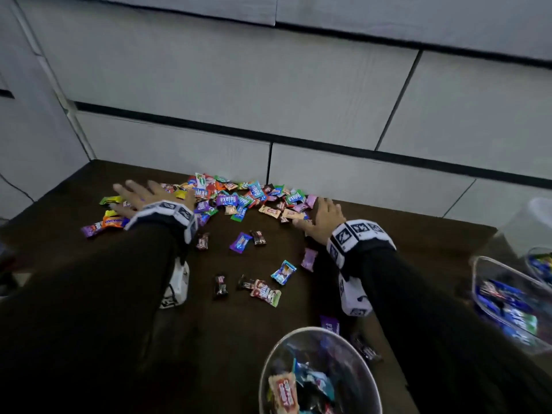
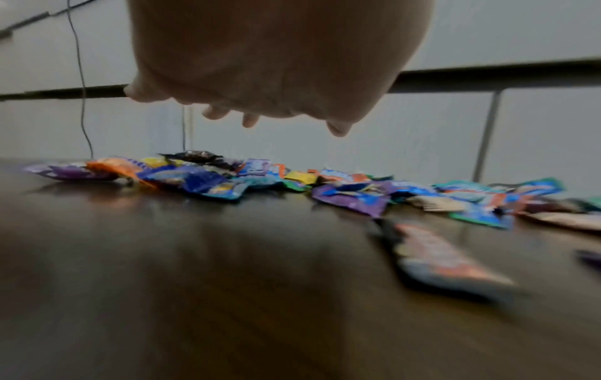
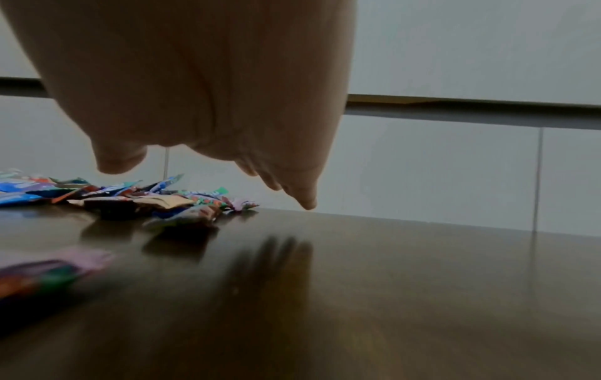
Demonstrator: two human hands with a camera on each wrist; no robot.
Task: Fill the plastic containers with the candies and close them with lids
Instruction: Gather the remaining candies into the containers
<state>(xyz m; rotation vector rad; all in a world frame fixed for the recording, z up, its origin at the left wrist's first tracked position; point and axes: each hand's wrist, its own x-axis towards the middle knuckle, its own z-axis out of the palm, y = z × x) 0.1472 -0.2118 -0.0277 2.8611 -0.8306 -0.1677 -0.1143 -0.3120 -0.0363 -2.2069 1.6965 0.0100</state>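
A heap of wrapped candies point(image 1: 239, 197) lies on the dark wooden table point(image 1: 403, 234) against the white wall. My left hand point(image 1: 140, 195) is spread flat, palm down, over the heap's left end; in the left wrist view the left hand point(image 2: 260, 64) hovers just above the candies point(image 2: 211, 177), holding nothing. My right hand point(image 1: 324, 218) is flat with straight fingers at the heap's right end, and the right hand point(image 3: 201, 84) is above the table beside the candies point(image 3: 169, 203). A round clear container point(image 1: 319, 375) partly filled with candies stands near the front edge.
Loose candies point(image 1: 263, 289) are scattered between my arms. At the right stands a rectangular clear container point(image 1: 478, 264) holding blue-wrapped candies, with another clear container point(image 1: 537, 255) behind it. A thin cable point(image 2: 81, 84) hangs down the wall at left.
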